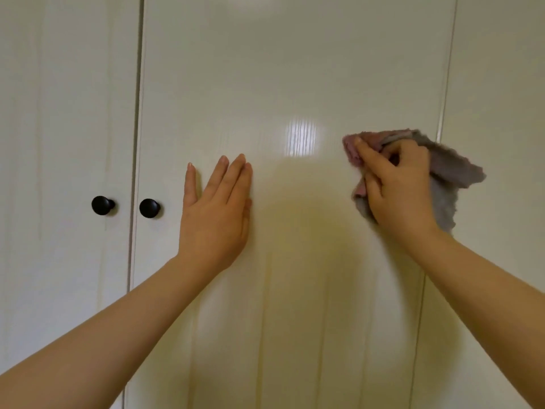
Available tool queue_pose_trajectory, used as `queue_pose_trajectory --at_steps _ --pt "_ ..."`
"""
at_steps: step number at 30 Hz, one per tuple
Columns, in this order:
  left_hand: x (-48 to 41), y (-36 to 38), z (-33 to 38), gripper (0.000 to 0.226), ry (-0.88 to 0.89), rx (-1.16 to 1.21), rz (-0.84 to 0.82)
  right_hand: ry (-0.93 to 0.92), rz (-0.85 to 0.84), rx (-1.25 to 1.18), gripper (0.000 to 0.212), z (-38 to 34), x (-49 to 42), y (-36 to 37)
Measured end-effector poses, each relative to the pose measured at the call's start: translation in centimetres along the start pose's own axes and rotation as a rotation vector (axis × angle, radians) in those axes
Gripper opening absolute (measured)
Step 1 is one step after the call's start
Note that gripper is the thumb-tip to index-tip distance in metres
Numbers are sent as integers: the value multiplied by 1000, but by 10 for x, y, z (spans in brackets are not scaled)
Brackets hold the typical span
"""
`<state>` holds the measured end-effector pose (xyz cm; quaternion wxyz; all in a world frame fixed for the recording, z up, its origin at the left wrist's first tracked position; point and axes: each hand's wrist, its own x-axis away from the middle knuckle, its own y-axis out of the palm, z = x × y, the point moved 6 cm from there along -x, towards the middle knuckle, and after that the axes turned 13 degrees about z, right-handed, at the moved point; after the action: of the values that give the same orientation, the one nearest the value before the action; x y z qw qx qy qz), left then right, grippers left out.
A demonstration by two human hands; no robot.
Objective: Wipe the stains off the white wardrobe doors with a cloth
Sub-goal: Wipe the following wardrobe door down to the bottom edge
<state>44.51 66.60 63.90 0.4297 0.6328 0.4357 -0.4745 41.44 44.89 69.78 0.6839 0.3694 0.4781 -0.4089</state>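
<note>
My left hand (pixel 216 208) lies flat, fingers straight, bracing the white door (pixel 295 69) beside its black knob (pixel 149 208). My right hand (pixel 398 190) grips the bunched cloth (pixel 448 172), pressing it on the door's right side: mid-wipe, I'd say. No stain shows here; next I'd sweep the cloth with steady pressure.

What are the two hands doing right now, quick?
Left hand: open, fingers straight, flat on the white wardrobe door.
Right hand: closed around the cloth, pressing it on the door.
</note>
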Motion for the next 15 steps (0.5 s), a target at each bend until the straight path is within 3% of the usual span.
queue_pose_trajectory --at_steps 2,5,8,10,13,15 --pt "-1 -2 11 46 28 22 32 88 -146 -121 34 -8 36 2" --pt "-7 -4 32 45 98 80 77 -73 -423 -257 28 -38 84 -9" --pt "-13 -2 52 45 127 129 77 -10 -390 -277 7 -9 57 -17" --pt "-17 3 60 46 114 152 68 7 -189 -144 25 15 17 -18" --pt "-17 12 70 52 95 160 61 133 30 -78 33 31 20 -17" --pt "-12 16 73 49 85 166 65 271 -71 -242 21 22 63 -18"
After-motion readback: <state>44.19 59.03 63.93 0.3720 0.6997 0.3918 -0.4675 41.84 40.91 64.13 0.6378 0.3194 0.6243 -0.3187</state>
